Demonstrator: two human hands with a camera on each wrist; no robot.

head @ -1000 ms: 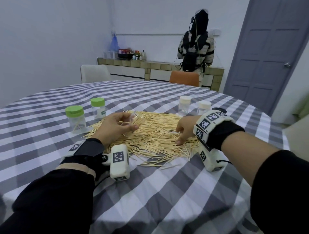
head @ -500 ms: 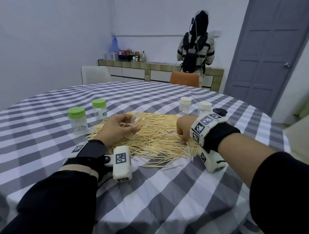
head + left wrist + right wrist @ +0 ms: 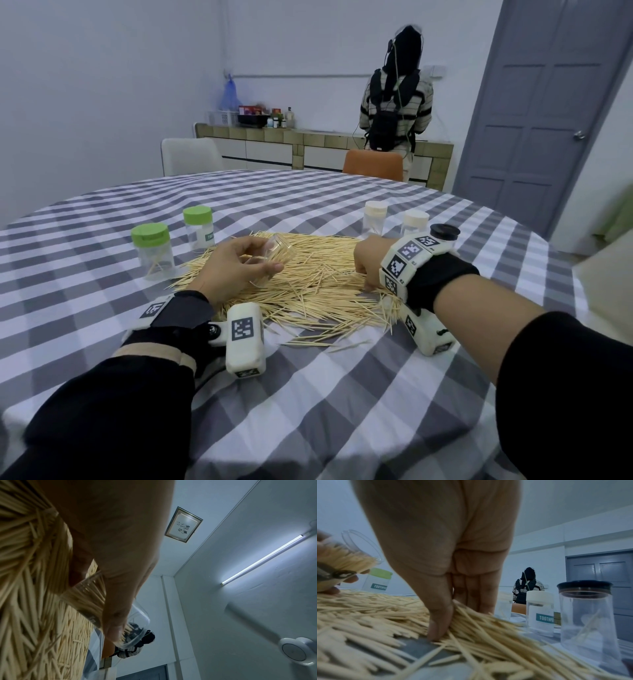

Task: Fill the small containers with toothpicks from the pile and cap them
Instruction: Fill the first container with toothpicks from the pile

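Note:
A pile of toothpicks lies mid-table. My left hand grips a clear uncapped container, tilted over the pile's left side. The left wrist view shows this container partly filled with toothpicks. My right hand is down on the pile's right side. In the right wrist view its thumb and fingers pinch a bunch of toothpicks against the cloth. The held container shows at the left there.
Two green-capped containers stand left of the pile. Two white-capped ones and a black-capped one stand behind my right hand. Checked tablecloth lies near me. A person stands at the far counter.
My right hand has slid a little to the left across the pile, drawing toothpicks together. The left hand holds the container in about the same spot.

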